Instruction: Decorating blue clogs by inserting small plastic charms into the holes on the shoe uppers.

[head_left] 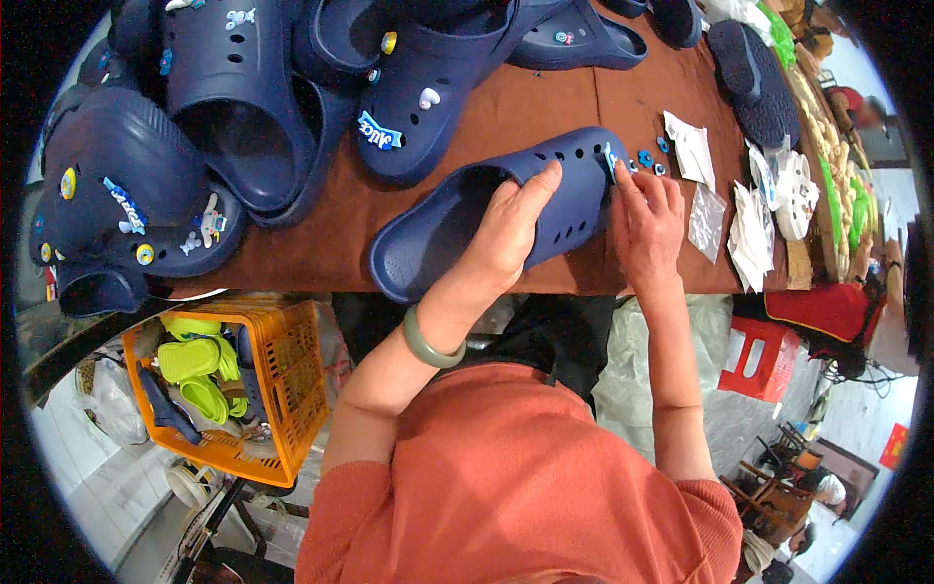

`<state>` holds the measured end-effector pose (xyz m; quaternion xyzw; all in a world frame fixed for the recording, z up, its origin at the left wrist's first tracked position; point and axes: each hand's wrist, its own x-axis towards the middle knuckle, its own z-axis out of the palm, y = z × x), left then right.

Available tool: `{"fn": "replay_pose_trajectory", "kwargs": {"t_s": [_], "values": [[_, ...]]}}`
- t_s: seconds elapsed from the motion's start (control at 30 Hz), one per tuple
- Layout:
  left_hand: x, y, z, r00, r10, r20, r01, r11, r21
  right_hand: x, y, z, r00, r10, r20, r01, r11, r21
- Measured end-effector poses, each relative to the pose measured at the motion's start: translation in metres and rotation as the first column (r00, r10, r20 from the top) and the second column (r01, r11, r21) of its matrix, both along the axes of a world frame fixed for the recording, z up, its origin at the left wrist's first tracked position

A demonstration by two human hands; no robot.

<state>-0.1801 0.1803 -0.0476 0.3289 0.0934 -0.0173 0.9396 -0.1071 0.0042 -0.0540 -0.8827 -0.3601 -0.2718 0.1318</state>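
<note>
A navy blue clog (574,180) with a row of round holes lies on the brown cloth, its toe toward the right. My left hand (511,219) is closed on the edge of its foot opening, thumb on top of the upper. At the toe, my right hand (647,219) pinches a small blue-and-white shoe charm (610,158) against the clog. The fingers partly cover this charm, and I cannot tell how far it sits in a hole. Just beyond the right fingertips lie several small blue charms (645,158).
Navy clogs with charms (409,107) crowd the left and far side of the brown-covered table (642,97). White packets (691,148), a clear bag (705,224) and a white clog-shaped piece (796,200) lie at right. Below left stands an orange crate (292,389) holding lime-green clogs (190,360).
</note>
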Motion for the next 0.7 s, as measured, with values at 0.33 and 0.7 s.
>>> {"fn": "replay_pose_trajectory", "kwargs": {"t_s": [0.33,0.7], "values": [[0.001,-0.004,-0.007,0.999,0.049,-0.013,-0.049,0.998,0.044,-0.003,0.009,0.025,0.998,0.057,0.009,-0.045,0.864,-0.501],[0.003,-0.005,-0.009,1.0,0.024,-0.001,-0.024,0.997,0.078,0.005,0.004,0.024,0.991,0.052,-0.12,-0.084,0.956,-0.283]]}}
